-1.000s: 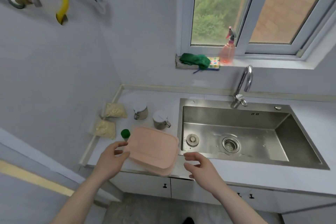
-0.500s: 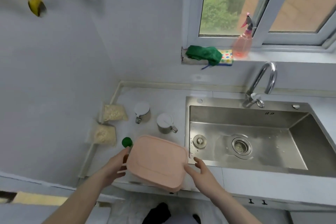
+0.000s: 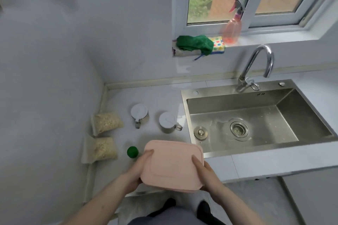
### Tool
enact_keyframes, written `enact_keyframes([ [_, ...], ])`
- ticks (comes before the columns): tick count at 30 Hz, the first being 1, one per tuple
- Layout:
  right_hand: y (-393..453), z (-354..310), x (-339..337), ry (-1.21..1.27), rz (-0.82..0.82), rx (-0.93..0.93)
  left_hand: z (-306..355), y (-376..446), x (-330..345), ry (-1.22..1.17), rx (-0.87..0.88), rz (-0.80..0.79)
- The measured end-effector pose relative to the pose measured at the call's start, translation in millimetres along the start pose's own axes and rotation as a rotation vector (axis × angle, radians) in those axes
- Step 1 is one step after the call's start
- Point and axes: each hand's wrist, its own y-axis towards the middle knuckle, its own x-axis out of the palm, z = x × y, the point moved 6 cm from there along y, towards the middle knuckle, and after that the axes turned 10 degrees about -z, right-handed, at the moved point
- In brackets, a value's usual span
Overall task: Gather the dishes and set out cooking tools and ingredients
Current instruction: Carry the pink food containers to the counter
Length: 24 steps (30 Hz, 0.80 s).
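Note:
A pink rectangular container (image 3: 172, 165) with its lid on is held over the front edge of the white counter (image 3: 161, 95). My left hand (image 3: 137, 171) grips its left side, thumb on the lid. On its right side my right hand (image 3: 205, 174) grips it the same way. Beside the left hand stands a bottle with a green cap (image 3: 132, 151). Two bags of grain (image 3: 106, 123) (image 3: 101, 149) lie along the left wall. Behind the container stand two steel mugs with white lids (image 3: 139, 113) (image 3: 167, 121).
A steel sink (image 3: 285, 113) with a curved tap (image 3: 256, 67) fills the counter's right part; a loose plug (image 3: 200, 132) lies in the basin. On the window sill sit a green cloth (image 3: 195, 44), a spotted sponge (image 3: 218, 44) and a pink spray bottle (image 3: 231, 27).
My right hand has closed in and taken hold of the container's right side. Both hands now hold it, and it sits a little nearer to me.

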Motion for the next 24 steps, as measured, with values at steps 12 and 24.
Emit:
enact_keyframes([
  [12, -22.0, 8.2, 0.0, 0.126, 0.074, 0.053, -3.9, -0.6, 15.0, 0.075, -0.038, -0.132],
  [24, -108.3, 47.3, -68.2, 0.406, 0.335, -0.036, 32.6, -20.9, 125.4, 0.371, -0.004, -0.214],
])
